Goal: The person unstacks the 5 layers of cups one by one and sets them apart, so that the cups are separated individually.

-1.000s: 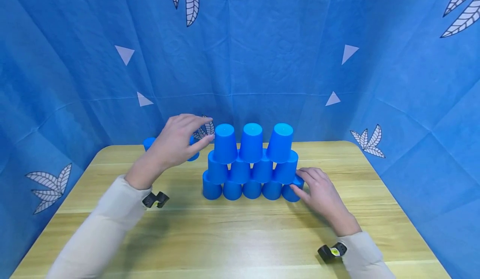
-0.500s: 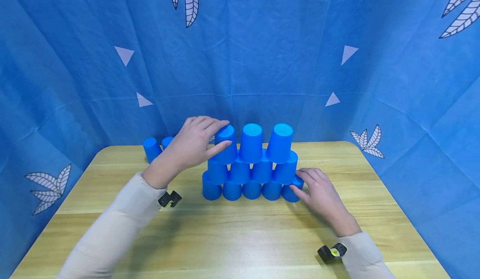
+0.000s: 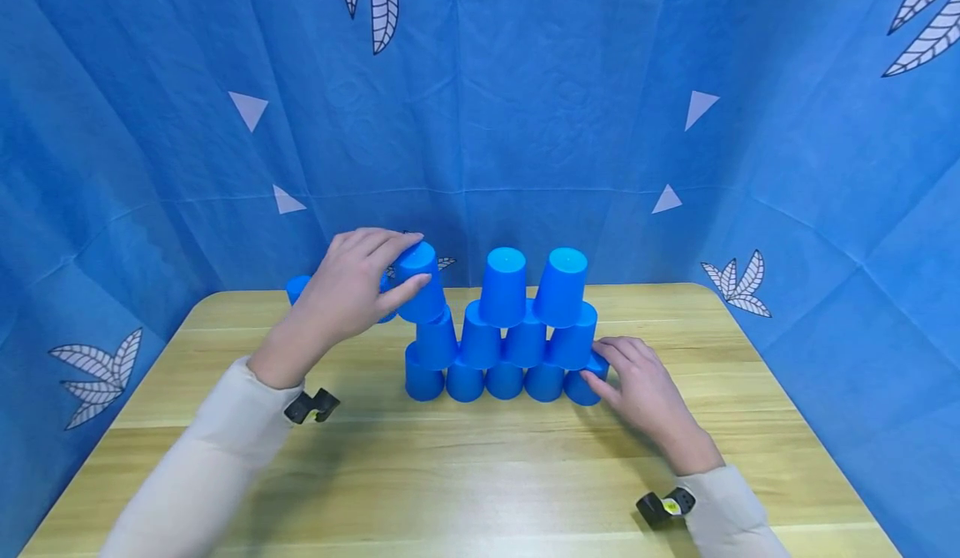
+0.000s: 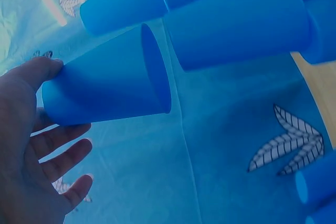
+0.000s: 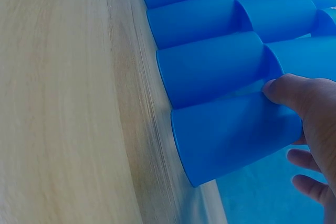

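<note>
Upside-down blue plastic cups stand in a stepped wall, with several in the bottom row (image 3: 504, 380) and several in the row above (image 3: 481, 337). Two cups, a middle one (image 3: 503, 287) and a right one (image 3: 562, 287), form the top row. My left hand (image 3: 348, 283) pinches another blue cup (image 4: 107, 80) near its closed base between thumb and fingers. In the left wrist view it hangs apart from the stack, rim outward. At the lower right my right hand (image 3: 645, 383) grips the end cup (image 5: 236, 137) of the bottom row, thumb near its upper edge.
More blue cups (image 3: 297, 287) stand behind my left hand at the table's back left, partly hidden. The wooden table (image 3: 495, 475) has a back edge close to a blue patterned curtain (image 3: 555, 124) that also hangs along both sides.
My left hand reached the left cup of the top row, took hold of it and shifted it left, off its place. The right hand stays on its cup.
</note>
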`<action>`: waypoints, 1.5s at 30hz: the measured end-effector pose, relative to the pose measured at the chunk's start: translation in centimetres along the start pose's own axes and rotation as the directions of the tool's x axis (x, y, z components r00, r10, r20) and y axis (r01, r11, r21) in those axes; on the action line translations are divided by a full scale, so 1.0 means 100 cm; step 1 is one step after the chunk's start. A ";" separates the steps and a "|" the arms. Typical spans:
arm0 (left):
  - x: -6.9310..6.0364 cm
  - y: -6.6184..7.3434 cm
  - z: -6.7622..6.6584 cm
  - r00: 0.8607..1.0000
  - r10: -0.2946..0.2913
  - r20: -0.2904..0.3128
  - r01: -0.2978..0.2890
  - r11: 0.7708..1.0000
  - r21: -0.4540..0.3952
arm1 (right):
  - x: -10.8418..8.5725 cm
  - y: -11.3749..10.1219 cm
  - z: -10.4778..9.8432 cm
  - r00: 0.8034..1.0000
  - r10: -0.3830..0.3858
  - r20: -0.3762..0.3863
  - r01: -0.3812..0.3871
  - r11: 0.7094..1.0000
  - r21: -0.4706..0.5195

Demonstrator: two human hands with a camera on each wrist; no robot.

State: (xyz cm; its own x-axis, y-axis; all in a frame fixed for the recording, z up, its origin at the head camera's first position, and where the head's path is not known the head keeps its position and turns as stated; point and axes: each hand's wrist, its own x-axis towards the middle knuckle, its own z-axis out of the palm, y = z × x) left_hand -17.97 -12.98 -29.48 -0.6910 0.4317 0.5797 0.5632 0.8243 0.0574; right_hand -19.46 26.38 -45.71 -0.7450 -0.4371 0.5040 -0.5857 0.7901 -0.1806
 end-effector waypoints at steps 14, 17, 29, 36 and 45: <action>-0.041 -0.033 -0.018 0.984 -0.171 -0.041 0.172 0.985 0.022 | -0.001 -0.001 -0.001 1.000 0.021 0.023 -0.021 1.000 -0.001; -0.052 -0.039 -0.020 0.973 -0.231 -0.023 0.232 0.972 0.029 | 0.000 -0.001 -0.001 1.000 0.016 0.020 -0.016 1.000 0.001; -0.087 -0.074 -0.019 0.913 -0.405 0.038 0.402 0.913 0.066 | 0.000 -0.001 0.000 0.999 0.041 0.029 -0.041 0.999 0.024; -0.105 -0.098 -0.012 0.888 -0.455 0.064 0.449 0.888 0.098 | 0.000 -0.005 -0.001 0.992 0.098 0.074 -0.101 0.994 0.038; -0.123 -0.124 -0.004 0.837 -0.540 0.085 0.533 0.841 0.093 | 0.002 -0.006 -0.002 0.989 0.115 0.090 -0.120 0.991 0.053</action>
State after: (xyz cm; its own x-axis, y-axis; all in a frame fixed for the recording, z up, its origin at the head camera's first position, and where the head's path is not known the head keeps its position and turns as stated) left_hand -16.28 -28.63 -36.99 -0.9212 -0.0525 0.3856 0.0635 0.9573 0.2820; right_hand -19.20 25.96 -45.31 -0.8330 -0.3802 0.4020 -0.5081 0.8132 -0.2839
